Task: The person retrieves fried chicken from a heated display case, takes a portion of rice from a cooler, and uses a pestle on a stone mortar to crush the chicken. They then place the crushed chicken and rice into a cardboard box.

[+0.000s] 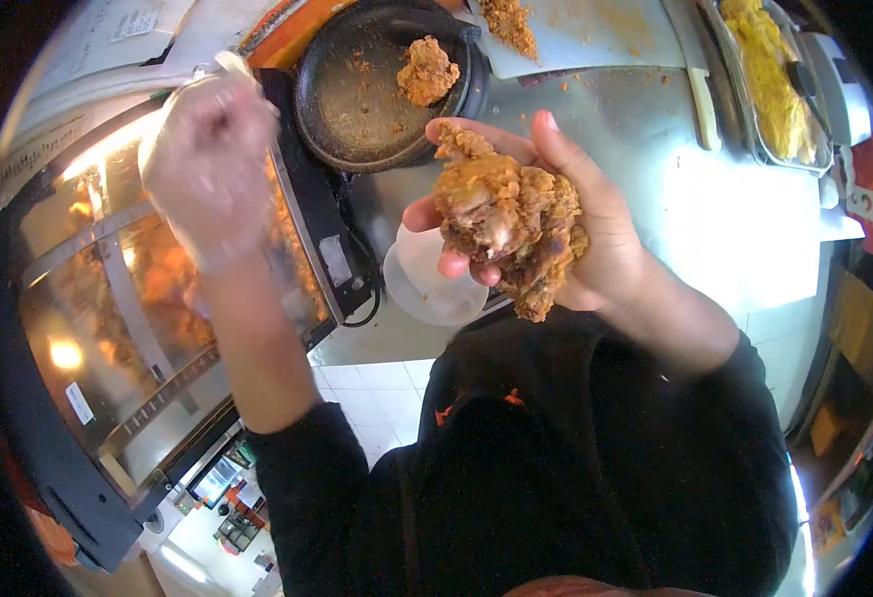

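My right hand (600, 216) is bare, palm up, its fingers curled around a large piece of fried chicken (507, 216) with a craggy brown crust. My left hand (212, 149), in a clear plastic glove, is raised above the lit glass food warmer (119, 298); motion blur hides whether it holds anything. Beyond my right hand, a dark stone mortar dish (354, 97) carries a smaller fried chicken piece (427, 71) and crumbs. Just below the held chicken sits a translucent plastic bowl (425, 298), partly covered by my fingers.
A white cutting board (593, 37) bears crumbs and a fried piece (509, 26). To its right lie a knife (701, 104) with a pale handle and a metal tray (753, 142) of yellow food. A black cable (370, 298) runs beside the warmer on the metal counter.
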Motion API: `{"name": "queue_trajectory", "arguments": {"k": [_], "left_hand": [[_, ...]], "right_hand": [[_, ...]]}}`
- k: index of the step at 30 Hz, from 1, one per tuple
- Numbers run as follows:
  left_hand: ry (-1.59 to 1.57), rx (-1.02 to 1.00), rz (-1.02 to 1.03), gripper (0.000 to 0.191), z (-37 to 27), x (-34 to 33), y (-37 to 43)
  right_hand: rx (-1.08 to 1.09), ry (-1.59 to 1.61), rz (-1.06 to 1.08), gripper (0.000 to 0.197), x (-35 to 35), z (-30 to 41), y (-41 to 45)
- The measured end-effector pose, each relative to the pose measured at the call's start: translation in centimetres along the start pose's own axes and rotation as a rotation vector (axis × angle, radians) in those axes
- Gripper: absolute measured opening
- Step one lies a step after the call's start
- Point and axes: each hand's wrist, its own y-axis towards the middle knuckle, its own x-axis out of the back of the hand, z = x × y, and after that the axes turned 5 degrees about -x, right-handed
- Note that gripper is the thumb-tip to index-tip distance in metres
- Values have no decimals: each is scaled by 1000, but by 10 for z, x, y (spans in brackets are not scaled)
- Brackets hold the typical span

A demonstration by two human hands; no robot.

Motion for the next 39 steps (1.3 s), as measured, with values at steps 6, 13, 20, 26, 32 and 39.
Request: {"name": "queue_trajectory", "arguments": {"k": [6,13,20,26,32,39], "left_hand": [[976,-158,179,47,88,52,29],[11,-119,139,41,-70,-4,-21],[112,-431,384,38,-120,-16,-21],[315,-481,441,35,-127,-17,-35],[196,-273,234,29,-124,-9,-60],[318,-372,23,32,-49,32,-14]], "right_hand": [[-57,182,154,70,-9,-5,10],[-50,167,169,72,-3,6,9],[32,-31,-105,72,-24,-5,5],[41,-185,-148,71,-20,-11,1],[9,-84,-42,72,-13,-5,-6],[-92,96,173,74,-16,-7,-10]]}}
